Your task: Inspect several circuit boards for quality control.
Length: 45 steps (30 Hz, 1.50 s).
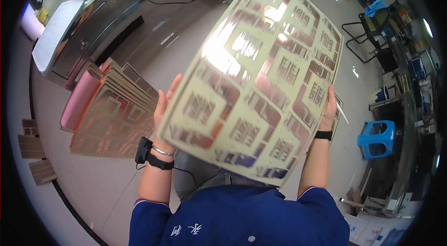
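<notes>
A large pale-green printed circuit board panel (274, 76), patterned with repeated copper blocks, is tilted in front of my body. On its right edge my right hand (329, 111) is closed, thumb at the front and the other fingers hidden behind. A thin white stick (342, 113) juts out beside that hand; its other end is hidden. At the panel's lower left edge is my left hand (164, 108), its thumb and fingers stretched out and apart. The panel covers part of this hand, so contact with the edge is hard to see.
Several similar panels (111, 122) lean fanned out on the left beside a pink roll (80, 99). A metal bench (86, 43) with a white sheet (58, 36) stands at upper left. Blue stools (377, 140) and a chair (372, 27) are on the right.
</notes>
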Motion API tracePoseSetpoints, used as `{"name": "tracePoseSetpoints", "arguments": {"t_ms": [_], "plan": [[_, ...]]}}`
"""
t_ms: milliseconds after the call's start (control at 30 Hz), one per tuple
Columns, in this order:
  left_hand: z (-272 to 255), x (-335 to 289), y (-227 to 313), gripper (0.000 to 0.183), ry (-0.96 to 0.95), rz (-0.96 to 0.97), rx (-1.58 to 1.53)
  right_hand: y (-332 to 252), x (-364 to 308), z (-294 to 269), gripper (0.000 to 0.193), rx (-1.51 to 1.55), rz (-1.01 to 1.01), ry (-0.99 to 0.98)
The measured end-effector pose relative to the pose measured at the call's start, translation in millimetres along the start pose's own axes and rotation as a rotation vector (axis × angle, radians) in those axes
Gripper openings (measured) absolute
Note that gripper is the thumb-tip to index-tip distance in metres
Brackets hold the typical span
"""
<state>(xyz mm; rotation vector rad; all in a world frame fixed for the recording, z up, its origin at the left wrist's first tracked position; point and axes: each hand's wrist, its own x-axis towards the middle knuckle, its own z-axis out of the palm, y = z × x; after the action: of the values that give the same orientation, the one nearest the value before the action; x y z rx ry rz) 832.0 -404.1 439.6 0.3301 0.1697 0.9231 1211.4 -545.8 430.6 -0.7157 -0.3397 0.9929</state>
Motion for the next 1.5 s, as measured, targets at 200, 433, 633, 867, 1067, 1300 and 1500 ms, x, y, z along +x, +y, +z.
{"name": "tracePoseSetpoints", "arguments": {"t_ms": [200,433,633,867,1067,1300,1500], "plan": [[-33.8,-13.3,-43.7,0.046,-0.004,0.046,-0.035,35.3,-17.0,7.4,0.041,0.18,-0.214,0.078],[-63.9,-12.0,-12.6,0.036,0.26,0.208,0.264,-6.2,-43.2,-37.2,0.036,0.099,-0.227,0.017],[-83.9,-28.8,26.4,0.027,0.382,0.313,0.405,-36.9,-58.9,-25.9,0.041,-0.063,-0.376,0.094],[-95.2,-54.5,51.9,0.028,0.467,0.38,0.626,-32.3,-61.1,-12.5,0.043,-0.399,-0.287,0.172],[-61.5,-60.5,63.6,0.028,0.5,0.466,0.599,-55.7,-48.4,-8.5,0.036,-0.852,-0.135,-0.056],[-46.9,-66.1,79.8,0.019,0.18,0.681,0.526,-59.1,-24.2,4.1,0.031,-0.731,-0.4,-0.121],[-49.4,-54.1,85.5,0.025,-0.158,0.586,0.611,-58.4,0.6,-33.5,0.04,-0.127,-0.314,-0.421]]}}
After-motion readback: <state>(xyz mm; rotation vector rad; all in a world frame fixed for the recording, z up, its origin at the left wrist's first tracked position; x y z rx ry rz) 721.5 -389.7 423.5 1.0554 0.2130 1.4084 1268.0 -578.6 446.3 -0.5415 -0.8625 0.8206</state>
